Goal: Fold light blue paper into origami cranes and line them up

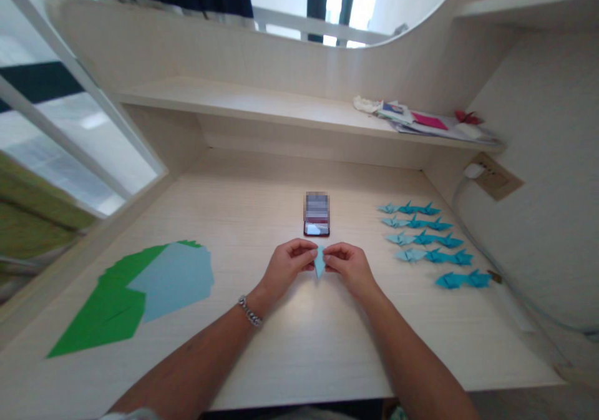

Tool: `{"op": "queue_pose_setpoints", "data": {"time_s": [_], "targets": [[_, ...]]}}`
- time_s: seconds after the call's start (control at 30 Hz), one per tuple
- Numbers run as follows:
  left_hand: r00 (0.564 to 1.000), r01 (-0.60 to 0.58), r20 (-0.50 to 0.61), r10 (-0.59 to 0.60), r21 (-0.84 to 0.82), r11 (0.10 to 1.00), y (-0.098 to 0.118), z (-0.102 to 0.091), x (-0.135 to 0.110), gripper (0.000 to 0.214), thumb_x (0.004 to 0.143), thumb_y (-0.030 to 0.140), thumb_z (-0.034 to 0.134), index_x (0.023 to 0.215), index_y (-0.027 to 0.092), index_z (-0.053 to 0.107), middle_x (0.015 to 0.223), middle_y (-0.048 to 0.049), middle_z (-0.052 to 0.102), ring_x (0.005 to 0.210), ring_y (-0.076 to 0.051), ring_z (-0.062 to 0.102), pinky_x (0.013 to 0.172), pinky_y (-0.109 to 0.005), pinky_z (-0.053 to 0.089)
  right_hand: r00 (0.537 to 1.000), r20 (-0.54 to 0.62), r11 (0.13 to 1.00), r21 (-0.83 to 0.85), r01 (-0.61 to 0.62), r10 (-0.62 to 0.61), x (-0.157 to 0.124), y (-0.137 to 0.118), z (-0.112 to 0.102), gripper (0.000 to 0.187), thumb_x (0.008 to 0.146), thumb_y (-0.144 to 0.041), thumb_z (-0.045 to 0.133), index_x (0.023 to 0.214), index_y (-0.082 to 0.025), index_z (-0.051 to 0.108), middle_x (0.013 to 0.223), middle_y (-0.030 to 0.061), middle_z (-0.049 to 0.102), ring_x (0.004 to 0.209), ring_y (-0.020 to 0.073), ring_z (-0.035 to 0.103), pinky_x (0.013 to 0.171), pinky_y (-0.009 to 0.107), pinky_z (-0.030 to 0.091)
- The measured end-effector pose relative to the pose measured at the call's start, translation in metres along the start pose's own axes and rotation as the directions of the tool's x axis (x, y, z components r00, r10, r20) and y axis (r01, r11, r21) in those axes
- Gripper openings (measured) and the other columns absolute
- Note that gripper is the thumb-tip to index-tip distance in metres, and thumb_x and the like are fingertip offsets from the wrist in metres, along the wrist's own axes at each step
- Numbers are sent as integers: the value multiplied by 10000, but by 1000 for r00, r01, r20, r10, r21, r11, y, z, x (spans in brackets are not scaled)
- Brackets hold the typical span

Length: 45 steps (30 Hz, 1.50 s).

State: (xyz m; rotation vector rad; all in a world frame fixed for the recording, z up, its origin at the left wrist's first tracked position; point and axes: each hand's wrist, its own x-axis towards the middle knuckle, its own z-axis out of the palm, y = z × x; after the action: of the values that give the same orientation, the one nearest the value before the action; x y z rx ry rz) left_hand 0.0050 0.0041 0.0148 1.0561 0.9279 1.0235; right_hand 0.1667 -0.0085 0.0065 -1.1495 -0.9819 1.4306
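A small folded piece of light blue paper (319,262) is pinched between both hands over the middle of the pale wooden desk (299,345). My left hand (289,265), with a metal bracelet on its wrist, grips the paper's left side with closed fingers. My right hand (352,266) grips its right side the same way. The paper's pointed end hangs downward between the fingertips. A phone (317,214) lies on the desk just beyond the hands.
Several finished blue paper cranes (428,240) lie in rows at the right. Flat sheets of light blue paper (175,279) and green paper (110,304) lie at the left. A shelf (262,105) at the back holds papers (428,122). A wall socket (493,176) with a cable is at the right.
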Motion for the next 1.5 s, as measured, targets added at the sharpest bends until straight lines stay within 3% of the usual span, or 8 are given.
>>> {"op": "queue_pose_setpoints", "data": {"time_s": [0.3,0.4,0.57,0.73,0.93,1.17,1.37,1.5], "targets": [[995,-81,-59,86,86,993,-6,-1,2,302,652,222,728,912,140,598,686,-27,667,634,-146,627,627,-279,515,999,0,999,-16,50,-50,-1,5,4,315,611,-307,748,840,-180,573,637,-15,650,550,137,616,566,277,521],[998,-21,-60,26,71,997,-4,3,0,321,641,264,740,904,132,613,708,-40,671,645,-156,631,630,-290,516,995,-48,995,-41,89,-91,-1,4,5,294,619,-303,742,821,-179,566,601,-26,629,529,128,594,568,272,509],[995,63,60,-74,160,985,-2,9,-3,266,663,357,719,707,106,642,620,-56,652,562,-141,595,567,-261,477,979,-110,981,-110,157,-169,0,1,3,285,652,-305,712,874,-184,580,607,-18,625,561,130,578,580,264,475],[996,10,87,-34,255,967,-4,7,-4,283,719,388,664,679,109,636,562,-44,633,494,-122,551,513,-240,431,994,-47,991,-97,94,-99,0,0,4,380,621,-352,726,936,-171,618,684,6,643,578,134,570,543,251,454],[989,6,139,-44,264,965,-3,10,-7,251,694,350,688,641,111,632,548,-42,628,488,-122,539,514,-245,424,997,-7,982,-169,81,-83,-1,1,6,205,661,-340,699,663,-143,643,556,-8,596,506,109,508,511,238,396],[985,52,150,-84,205,977,-3,11,-7,220,696,320,684,626,116,638,545,-41,626,494,-127,552,520,-248,429,999,9,993,-110,34,-34,-2,1,5,239,652,-384,702,690,-153,653,572,5,626,511,138,554,520,263,431],[970,67,211,-118,237,969,-9,12,-7,258,706,377,676,675,125,634,581,-57,657,505,-137,579,526,-253,453,995,-76,989,-136,61,-71,0,-2,3,279,641,-420,715,681,-152,646,566,1,613,501,120,526,503,248,431],[980,49,175,-95,252,967,-7,7,-5,287,702,387,677,599,135,588,546,-53,645,476,-130,563,505,-248,440,1000,-19,994,-107,10,-13,0,-3,2,345,624,-482,717,718,-159,641,586,-3,613,502,116,527,486,236,422]]}}
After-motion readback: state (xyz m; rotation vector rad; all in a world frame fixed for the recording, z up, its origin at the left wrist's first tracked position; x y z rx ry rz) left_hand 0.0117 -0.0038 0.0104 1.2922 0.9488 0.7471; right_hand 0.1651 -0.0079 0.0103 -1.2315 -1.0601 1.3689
